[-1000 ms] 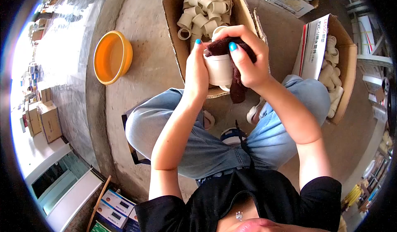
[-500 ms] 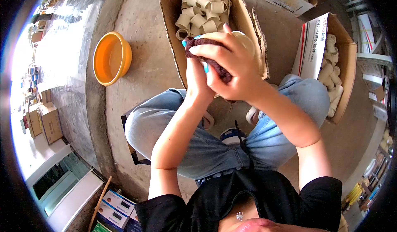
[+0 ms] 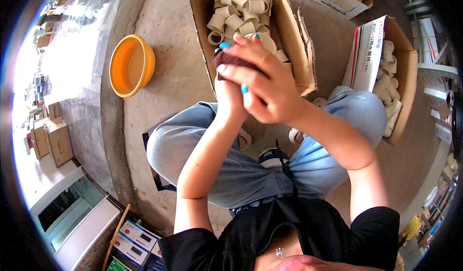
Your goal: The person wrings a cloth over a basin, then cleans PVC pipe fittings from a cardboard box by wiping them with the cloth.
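A dark maroon cloth point(image 3: 236, 62) is bunched between my two hands, above the near end of an open cardboard box point(image 3: 305, 54). My right hand point(image 3: 272, 80) lies over the cloth, its fingers curled across it. Beneath, my left hand point(image 3: 230, 97) grips the cloth from the lower left; most of its fingers are hidden. Whether anything is wrapped inside the cloth cannot be seen. Cream plastic pipe fittings point(image 3: 235, 21) fill the far part of the box. A larger round cream fitting point(image 3: 264, 41) shows just behind my right fingers.
An orange basin point(image 3: 150, 68) stands on the floor at the left. To the right, a second carton point(image 3: 407, 78) holds more cream fittings point(image 3: 386, 87). Another carton point(image 3: 337, 0) with a plastic bag sits at the back right. Stacked boxes point(image 3: 132, 242) lie at the lower left.
My right hand has shifted over the cloth and its fingers now cover more of it. Less of the cloth hangs out below. The view has moved slightly.
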Action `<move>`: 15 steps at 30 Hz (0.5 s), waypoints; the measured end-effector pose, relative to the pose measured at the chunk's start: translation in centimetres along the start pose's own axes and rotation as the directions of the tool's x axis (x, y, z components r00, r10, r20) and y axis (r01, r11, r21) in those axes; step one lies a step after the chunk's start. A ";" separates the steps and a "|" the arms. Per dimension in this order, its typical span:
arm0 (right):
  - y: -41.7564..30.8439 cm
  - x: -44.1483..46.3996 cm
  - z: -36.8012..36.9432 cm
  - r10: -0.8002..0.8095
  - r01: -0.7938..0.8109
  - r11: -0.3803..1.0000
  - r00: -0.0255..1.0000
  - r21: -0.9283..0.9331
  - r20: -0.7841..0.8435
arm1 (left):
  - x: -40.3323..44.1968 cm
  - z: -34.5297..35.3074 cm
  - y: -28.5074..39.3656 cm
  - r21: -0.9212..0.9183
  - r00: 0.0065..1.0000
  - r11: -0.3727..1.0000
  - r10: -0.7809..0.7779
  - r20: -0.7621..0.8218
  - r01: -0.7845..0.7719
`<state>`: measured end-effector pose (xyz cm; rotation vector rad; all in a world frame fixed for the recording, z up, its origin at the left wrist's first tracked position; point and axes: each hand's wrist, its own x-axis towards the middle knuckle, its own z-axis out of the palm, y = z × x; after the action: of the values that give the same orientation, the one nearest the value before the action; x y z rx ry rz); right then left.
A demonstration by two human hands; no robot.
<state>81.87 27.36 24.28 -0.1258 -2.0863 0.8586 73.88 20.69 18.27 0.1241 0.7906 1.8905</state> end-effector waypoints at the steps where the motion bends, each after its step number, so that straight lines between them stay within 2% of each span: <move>1: -0.7 -0.2 0.3 -0.009 0.012 0.996 0.999 -0.091 0.035 | -0.1 -0.2 -0.3 0.012 1.000 1.000 -0.018 -0.016 0.018; 2: -1.0 -0.2 0.4 -0.014 0.027 0.983 0.997 -0.180 0.070 | -0.2 -0.3 -0.6 0.023 0.999 0.999 -0.037 -0.031 0.037; 3: -0.9 -0.3 0.4 -0.014 0.027 0.984 0.997 -0.176 0.075 | -0.3 -0.5 -0.9 0.033 0.997 0.998 -0.055 -0.047 0.056; 5: -0.6 -0.3 0.1 -0.014 0.028 0.985 0.996 -0.168 0.084 | 0.3 -1.6 -2.7 -0.202 0.997 0.979 -0.015 -0.082 -0.002; 7: -0.1 0.0 -0.5 -0.048 0.050 0.997 0.998 -0.061 0.041 | 0.2 0.2 -1.7 -0.226 0.994 0.974 -0.028 -0.102 0.004; 10: 1.3 0.1 -1.4 -0.009 0.014 0.994 0.999 0.110 -0.042 | -1.0 4.7 3.0 0.055 0.986 0.990 -0.120 -0.118 0.127; 11: 1.8 0.0 -1.4 0.062 -0.044 0.984 0.993 0.173 -0.101 | -0.8 4.7 3.1 0.067 0.967 0.983 -0.152 -0.206 0.169; 13: 2.8 -0.4 -1.6 0.129 -0.095 0.964 0.984 0.250 -0.123 | -1.4 5.9 4.0 0.058 0.942 0.970 -0.213 -0.260 0.236; 14: 3.4 -0.6 -1.5 0.175 -0.130 0.947 0.976 0.293 -0.133 | -1.2 6.0 4.3 0.047 0.926 0.954 -0.276 -0.257 0.297; 15: 3.5 -0.6 -1.5 0.153 -0.106 0.947 0.979 0.302 -0.137 | -1.2 5.8 4.4 0.057 0.931 0.955 -0.270 -0.245 0.292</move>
<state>82.63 30.56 22.34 -0.1681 -1.7957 1.1902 73.47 21.26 25.67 -0.1531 1.0014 1.6128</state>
